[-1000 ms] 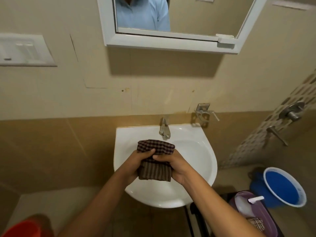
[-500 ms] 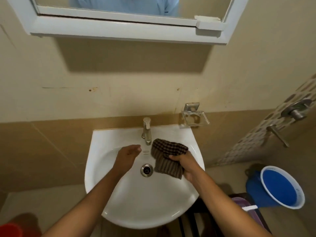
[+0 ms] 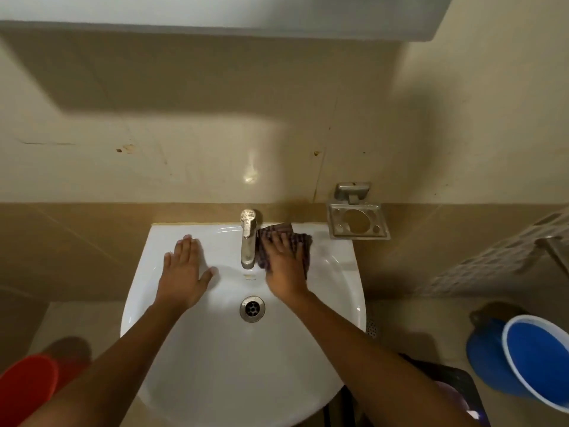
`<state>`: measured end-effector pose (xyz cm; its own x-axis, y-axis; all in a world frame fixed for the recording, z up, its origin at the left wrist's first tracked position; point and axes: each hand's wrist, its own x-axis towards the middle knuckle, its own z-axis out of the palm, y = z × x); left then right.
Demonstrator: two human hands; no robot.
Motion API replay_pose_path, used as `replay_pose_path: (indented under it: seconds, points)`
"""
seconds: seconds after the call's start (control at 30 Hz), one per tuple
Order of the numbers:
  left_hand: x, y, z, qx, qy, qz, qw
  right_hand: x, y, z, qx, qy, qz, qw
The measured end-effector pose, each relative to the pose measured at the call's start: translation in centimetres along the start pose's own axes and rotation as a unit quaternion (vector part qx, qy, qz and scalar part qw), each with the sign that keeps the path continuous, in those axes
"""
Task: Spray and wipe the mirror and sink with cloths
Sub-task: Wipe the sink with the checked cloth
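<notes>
Filling the middle of the view, the white ceramic wall-hung sink [image 3: 197, 365] juts from the tan tiled wall, its round steel drain [image 3: 252, 309] at the centre. A blue plastic bucket [image 3: 535, 363] stands on the floor at near right. The left hand [image 3: 184, 274] rests flat on the far-left rim, fingers straight and together, thumb splayed. The right hand [image 3: 284, 266] presses the dark checked cloth [image 3: 300, 241] onto the far-right ledge, fingers spread, just right of the steel pillar tap [image 3: 248, 238]. A steel soap dish [image 3: 358, 221] hangs on the wall, far right.
</notes>
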<state>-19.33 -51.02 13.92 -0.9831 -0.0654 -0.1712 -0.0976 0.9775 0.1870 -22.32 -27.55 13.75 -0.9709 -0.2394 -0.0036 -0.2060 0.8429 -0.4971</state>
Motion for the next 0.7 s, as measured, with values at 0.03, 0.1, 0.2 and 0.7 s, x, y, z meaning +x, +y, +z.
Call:
replay_pose_path:
  seconds: [0.03, 0.1, 0.2, 0.7]
  points:
    - [0.1, -0.4, 0.0, -0.002, -0.005, -0.007, 1.000, 0.0, 0.1, 1.1, -0.039, -0.018, -0.027, 0.999]
    - [0.3, -0.9, 0.1, 0.001, -0.014, -0.016, 1.000, -0.5, 0.7, 1.9, -0.070, -0.016, -0.067, 0.995]
    - [0.4, -1.2, 0.2, 0.007, -0.009, -0.010, 1.000, -0.7, 3.4, 1.4, -0.136, -0.009, -0.140, 0.981]
    - [0.9, -3.0, -0.1, -0.005, 0.038, 0.044, 0.998, -4.7, 10.0, -2.7, -0.163, 0.058, 0.185, 0.967]
